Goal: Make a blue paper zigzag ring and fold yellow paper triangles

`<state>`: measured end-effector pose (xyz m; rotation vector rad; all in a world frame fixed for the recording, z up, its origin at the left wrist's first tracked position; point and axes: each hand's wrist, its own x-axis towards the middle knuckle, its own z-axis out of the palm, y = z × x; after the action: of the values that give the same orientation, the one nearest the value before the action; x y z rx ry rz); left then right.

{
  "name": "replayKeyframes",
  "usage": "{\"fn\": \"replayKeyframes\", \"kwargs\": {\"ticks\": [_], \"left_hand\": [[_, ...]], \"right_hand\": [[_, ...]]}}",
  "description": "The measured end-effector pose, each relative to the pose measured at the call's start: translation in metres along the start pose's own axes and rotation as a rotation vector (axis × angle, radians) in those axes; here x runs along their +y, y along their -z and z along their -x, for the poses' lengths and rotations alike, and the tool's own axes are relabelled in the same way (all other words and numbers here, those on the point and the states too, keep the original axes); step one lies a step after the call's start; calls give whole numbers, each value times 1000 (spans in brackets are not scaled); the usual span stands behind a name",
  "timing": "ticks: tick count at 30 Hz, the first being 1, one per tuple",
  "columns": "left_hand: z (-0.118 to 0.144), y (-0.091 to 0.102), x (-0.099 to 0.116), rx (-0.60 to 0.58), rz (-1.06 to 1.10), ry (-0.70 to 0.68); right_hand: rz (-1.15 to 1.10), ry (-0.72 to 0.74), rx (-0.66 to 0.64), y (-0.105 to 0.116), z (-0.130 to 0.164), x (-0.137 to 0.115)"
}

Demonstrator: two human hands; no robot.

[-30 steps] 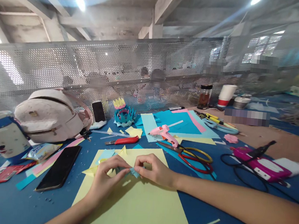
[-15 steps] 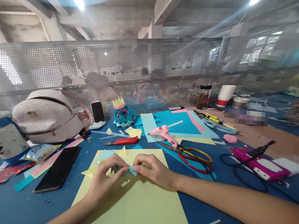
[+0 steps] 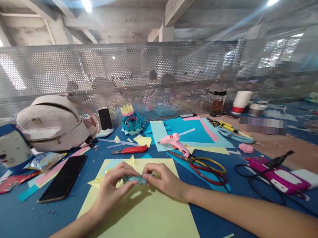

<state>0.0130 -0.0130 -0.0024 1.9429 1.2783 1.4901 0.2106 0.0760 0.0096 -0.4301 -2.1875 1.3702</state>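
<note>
Just below the middle of the frame, the left hand (image 3: pixel 112 188) and the right hand (image 3: pixel 161 179) meet over a small folded teal paper piece (image 3: pixel 137 179); each pinches one end of it between thumb and fingertips, holding it slightly above a large yellow sheet (image 3: pixel 148 216) that lies on the blue counter (image 3: pixel 9 217). The piece looks creased and narrow, so some folds seem already made, though its final shape cannot be read from here. A finished-looking teal and yellow paper flower (image 3: pixel 132 120) stands higher up, left of centre, which suggests at least one such model is complete and this piece is one more part still being shaped. Small yellow folded bits (image 3: pixel 142 140) lie near it. Tools rest unused toward the right of centre: a pink glue gun (image 3: pixel 174 141), scissors (image 3: pixel 205 165) with red and yellow handles, and a red utility knife (image 3: pixel 131 150). More coloured sheets (image 3: pixel 197 132) remain uncut behind them. A black phone (image 3: pixel 63 179) lies at lower left, beside a pale backpack (image 3: pixel 53 123)
</note>
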Motion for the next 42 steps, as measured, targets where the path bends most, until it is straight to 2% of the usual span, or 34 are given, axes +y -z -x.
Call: {"fn": "replayKeyframes", "kwargs": {"ticks": [9, 30, 42], "left_hand": [[0, -1, -2, -30, 59, -29], [1, 3, 1, 44, -71, -12], [1, 2, -1, 43, -37, 5]], "right_hand": [[8, -9, 33, 0, -1, 3], [40, 55, 69, 1, 2, 0], [14, 50, 68, 1, 2, -1]]}}
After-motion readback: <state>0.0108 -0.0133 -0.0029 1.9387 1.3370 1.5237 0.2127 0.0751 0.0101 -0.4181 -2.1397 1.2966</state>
